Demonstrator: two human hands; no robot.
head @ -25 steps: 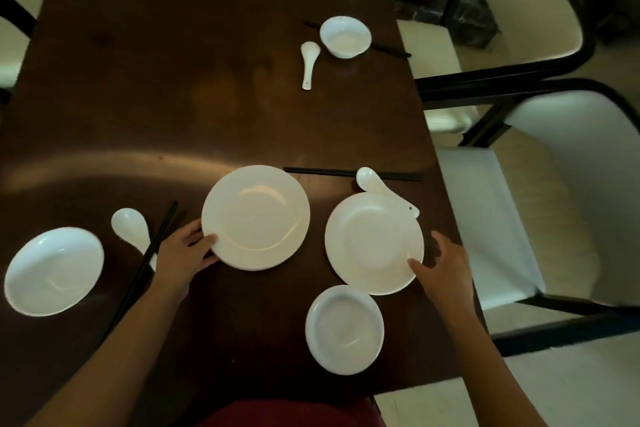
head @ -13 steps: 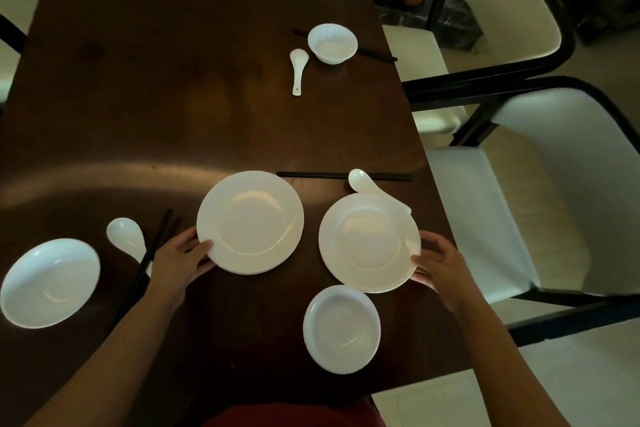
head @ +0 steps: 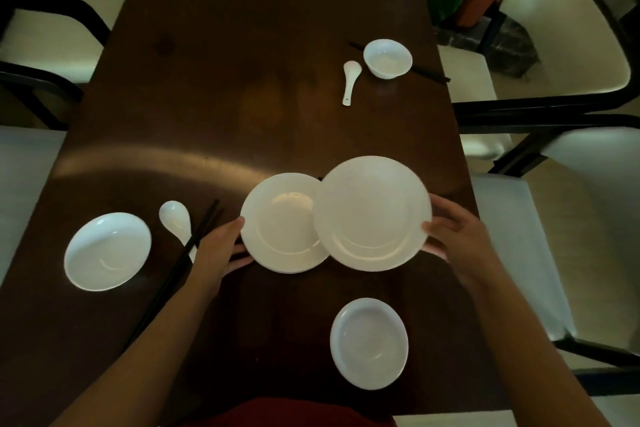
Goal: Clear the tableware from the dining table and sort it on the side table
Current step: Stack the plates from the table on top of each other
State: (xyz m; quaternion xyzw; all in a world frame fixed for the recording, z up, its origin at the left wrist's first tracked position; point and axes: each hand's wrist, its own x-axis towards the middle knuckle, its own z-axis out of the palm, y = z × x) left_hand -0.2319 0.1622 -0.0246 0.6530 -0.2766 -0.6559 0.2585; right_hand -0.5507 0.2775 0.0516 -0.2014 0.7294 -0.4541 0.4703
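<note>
Two white plates are in my hands above the dark dining table [head: 242, 97]. My left hand [head: 221, 246] grips the left plate [head: 280, 229] at its left rim. My right hand [head: 457, 236] holds the right plate [head: 374, 211] by its right rim, raised, its left edge overlapping the left plate. A shallow white dish [head: 369, 343] lies near the front edge. Another white dish [head: 107, 251] lies at the left, with a white spoon [head: 176, 222] and black chopsticks [head: 180, 263] beside it. A small bowl [head: 388, 58], a second spoon [head: 350, 80] and more chopsticks [head: 429, 74] sit far right.
Cream chairs with black frames stand along the right side [head: 571, 45] and the left side [head: 52, 28]. A potted plant [head: 474, 0] stands beyond the table's far right corner. The right plate hides the spoon and chopsticks that lay behind it.
My right hand has lifted the right plate and carried it left over the edge of the left plate. My left hand has closed on the left plate's rim. The view has widened.
</note>
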